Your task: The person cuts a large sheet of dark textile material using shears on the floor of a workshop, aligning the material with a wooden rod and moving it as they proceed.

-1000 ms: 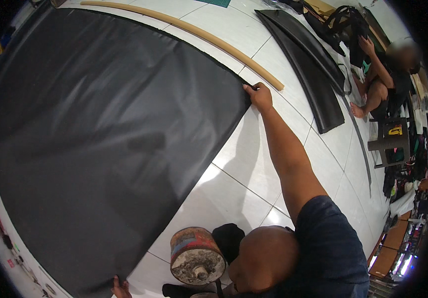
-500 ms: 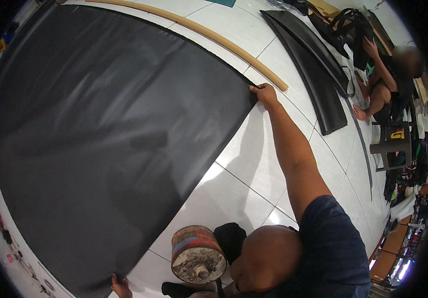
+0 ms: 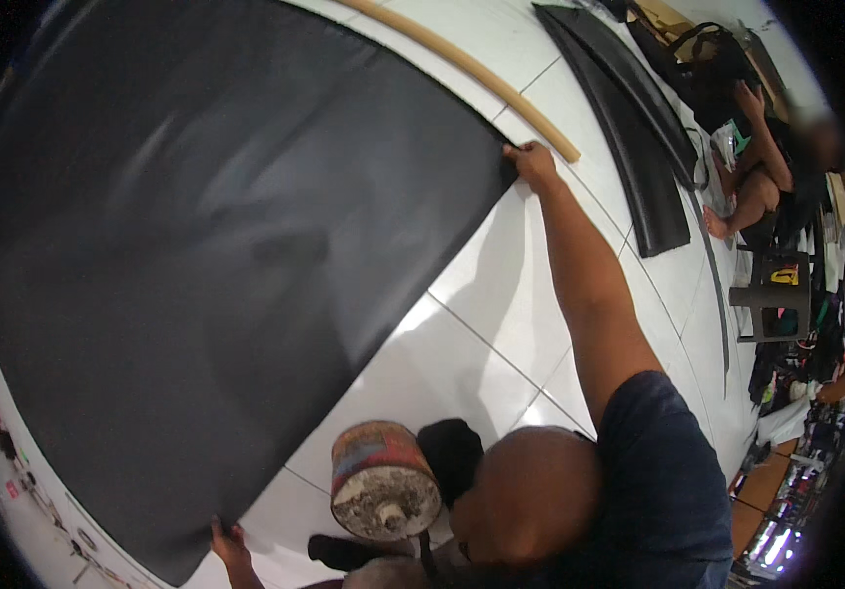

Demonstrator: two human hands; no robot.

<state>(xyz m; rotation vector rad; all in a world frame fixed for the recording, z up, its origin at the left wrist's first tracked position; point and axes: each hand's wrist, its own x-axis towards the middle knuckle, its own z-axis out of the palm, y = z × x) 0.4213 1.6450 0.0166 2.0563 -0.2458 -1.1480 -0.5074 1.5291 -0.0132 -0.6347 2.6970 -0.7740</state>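
We find the black sheet (image 3: 177,275) spread over the tiled floor (image 3: 462,353), right hand (image 3: 535,165) pinching one corner, left hand (image 3: 231,552) at the edge's near end (whether clenched, we cannot tell), and judge this step edge-handling, any shift calling for evenly matched tension.

The broad black sheet (image 3: 177,265) filling the 9 to 11 o'clock side looks like smooth imitation leather, mostly matt with a soft satin sheen and shallow ripples. Toward 1 o'clock, the tan tube (image 3: 481,74) looks like cardboard, smooth and dull. At 2 o'clock, the folded black piece (image 3: 638,137) has a leathery, shinier face. The white floor tiles (image 3: 481,304) are smooth and glossy, throwing back bright glare. At 6 o'clock, the drum (image 3: 383,481) looks like rough, worn metal, its end crusted. The navy sleeve (image 3: 668,452) at 4 o'clock is matt cloth.
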